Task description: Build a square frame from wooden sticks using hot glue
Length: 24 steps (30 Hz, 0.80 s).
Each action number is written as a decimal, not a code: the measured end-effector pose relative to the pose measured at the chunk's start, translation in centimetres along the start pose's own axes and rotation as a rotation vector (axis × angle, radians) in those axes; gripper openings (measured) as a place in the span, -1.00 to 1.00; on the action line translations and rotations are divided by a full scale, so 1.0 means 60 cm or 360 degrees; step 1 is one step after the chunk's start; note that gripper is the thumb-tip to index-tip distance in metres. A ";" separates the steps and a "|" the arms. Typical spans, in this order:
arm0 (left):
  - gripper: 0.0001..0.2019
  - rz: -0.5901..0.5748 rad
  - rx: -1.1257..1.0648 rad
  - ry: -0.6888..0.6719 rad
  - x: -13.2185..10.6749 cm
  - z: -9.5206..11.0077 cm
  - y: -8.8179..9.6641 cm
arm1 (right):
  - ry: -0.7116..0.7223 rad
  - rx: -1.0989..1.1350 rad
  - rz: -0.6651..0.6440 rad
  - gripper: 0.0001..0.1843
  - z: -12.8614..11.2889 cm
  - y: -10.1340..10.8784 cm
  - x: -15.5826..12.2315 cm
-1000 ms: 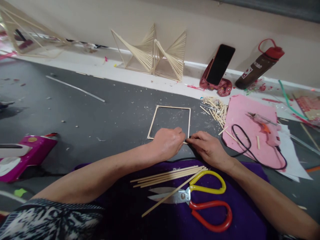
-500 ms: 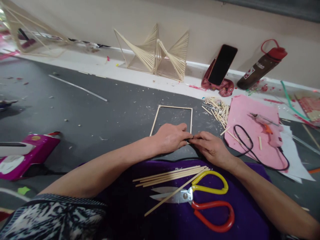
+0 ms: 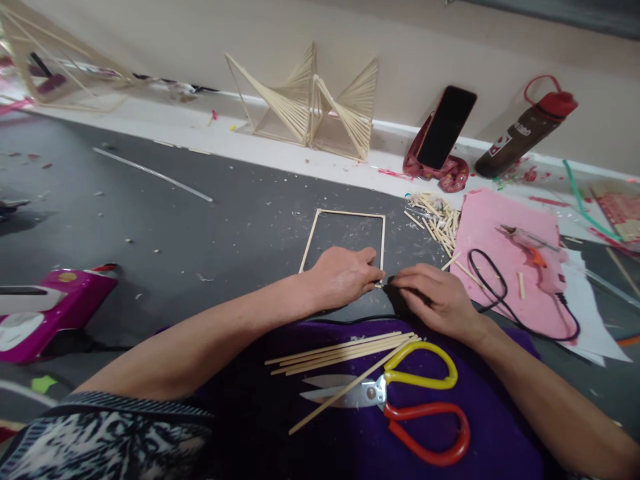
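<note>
A square frame of thin wooden sticks (image 3: 351, 214) lies flat on the grey table. My left hand (image 3: 345, 275) covers its near side, fingers closed on the near right corner. Just right of that corner, apart from it, my right hand (image 3: 433, 293) hovers low with loosely bent fingers; nothing shows in them, though the thumb is mostly hidden. Nearer to me, several loose wooden sticks (image 3: 340, 352) rest on purple cloth (image 3: 493, 400). Scissors (image 3: 371, 392) with one yellow and one red handle lie there too, a stick across their blades.
Stick models (image 3: 285, 103) stand against the wall, beside a propped phone (image 3: 447, 127) and a dark bottle (image 3: 523, 137). Right of my hands are cut stick pieces (image 3: 434, 220) and a glue gun (image 3: 537, 253) with its cord on pink sheet (image 3: 483, 220). A magenta device (image 3: 83, 300) sits left.
My right hand has drawn back a little to the right, off the frame's near right corner. My left hand stays on the frame.
</note>
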<state>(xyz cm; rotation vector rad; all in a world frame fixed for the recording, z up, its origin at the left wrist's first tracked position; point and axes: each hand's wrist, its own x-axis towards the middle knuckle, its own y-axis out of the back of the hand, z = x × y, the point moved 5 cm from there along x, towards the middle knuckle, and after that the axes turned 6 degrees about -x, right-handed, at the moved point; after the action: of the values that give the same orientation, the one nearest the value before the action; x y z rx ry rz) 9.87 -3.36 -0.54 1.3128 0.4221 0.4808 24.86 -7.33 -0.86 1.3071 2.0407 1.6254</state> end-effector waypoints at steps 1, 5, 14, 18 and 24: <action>-0.72 0.0006 0.0004 -0.0001 0.000 -0.001 -0.001 | -0.0083 0.0051 0.0050 -0.82 0.006 0.006 0.000; -0.70 0.0027 -0.0004 0.0011 -0.001 -0.004 -0.005 | -0.0344 0.0124 0.0039 -0.95 0.022 0.010 0.001; -0.71 0.0055 -0.0015 0.0003 0.000 -0.003 -0.005 | -0.0396 -0.0136 -0.0283 -0.88 0.021 -0.020 0.000; -0.72 0.0067 0.0108 -0.0084 0.001 0.005 -0.001 | -0.0404 -0.0229 -0.0295 -0.86 0.023 -0.024 -0.001; -0.78 0.0078 0.0138 -0.0211 0.006 0.017 0.003 | -0.0346 -0.0274 -0.0256 -0.84 0.021 -0.026 0.001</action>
<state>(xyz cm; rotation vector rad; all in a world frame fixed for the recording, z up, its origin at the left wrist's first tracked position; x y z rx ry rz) 10.74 -3.95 -0.19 1.4327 0.3040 0.4173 24.84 -6.42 -2.63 1.1712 1.7866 1.4804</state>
